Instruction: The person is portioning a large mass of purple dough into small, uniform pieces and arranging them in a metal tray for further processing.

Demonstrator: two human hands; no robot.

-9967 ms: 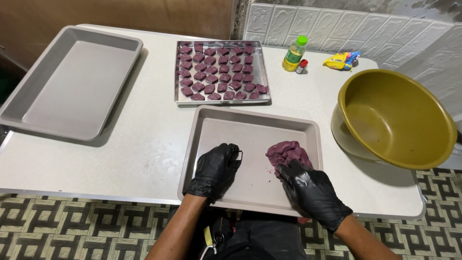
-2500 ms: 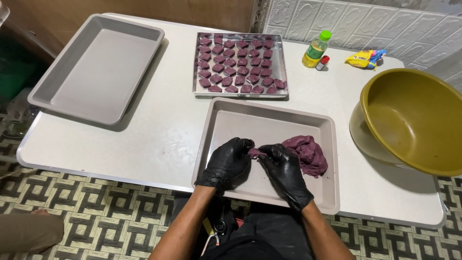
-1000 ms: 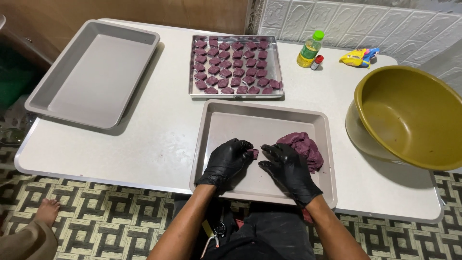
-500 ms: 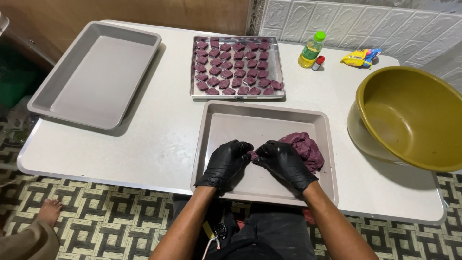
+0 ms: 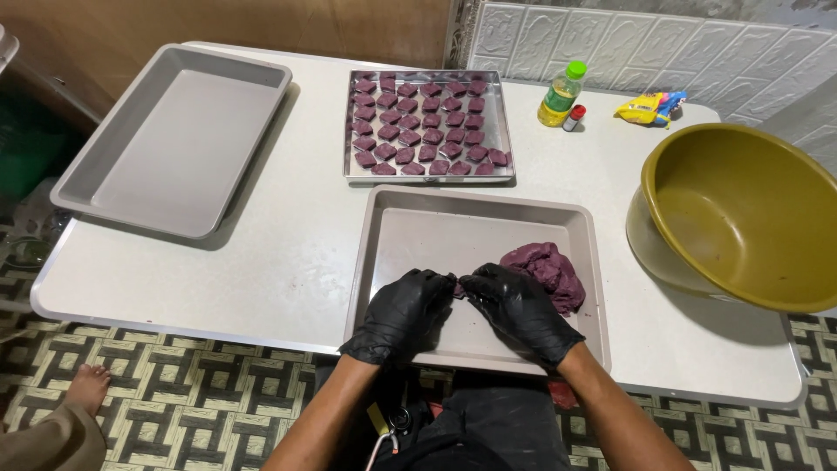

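Two black-gloved hands meet over the near tray [image 5: 392, 253], fingertips drawn together on a small pinch of purple dough [image 5: 457, 288]. The left hand [image 5: 404, 312] curls its fingers in toward the piece; the right hand [image 5: 516, 307] closes on it from the other side, so both are pinching the same little bit, held just above the tray floor. The main lump of purple dough [image 5: 546, 272] lies in the tray's right half, just beside the right hand and touching the tray bottom.

Beyond it on the white desk [image 5: 288, 235] sits a shiny steel tray [image 5: 506, 131] filled with rows of small purple pieces [image 5: 423, 126], all much the same size. A larger grey tray [image 5: 174, 131] stands at the far left with nothing in it, a wide olive bowl [image 5: 741, 209] at the right, and a small bottle with a green cap [image 5: 560, 93] near the wall, a yellow packet [image 5: 649, 106] beside it.

To my eye the shaping wants light, even pressure from both sides, so the piece comes out matching those already laid in rows. Keeping it low over the tray seems wise, since a dropped bit then lands clean. A bare foot [image 5: 87, 388] of someone else shows on the patterned floor at the lower left.
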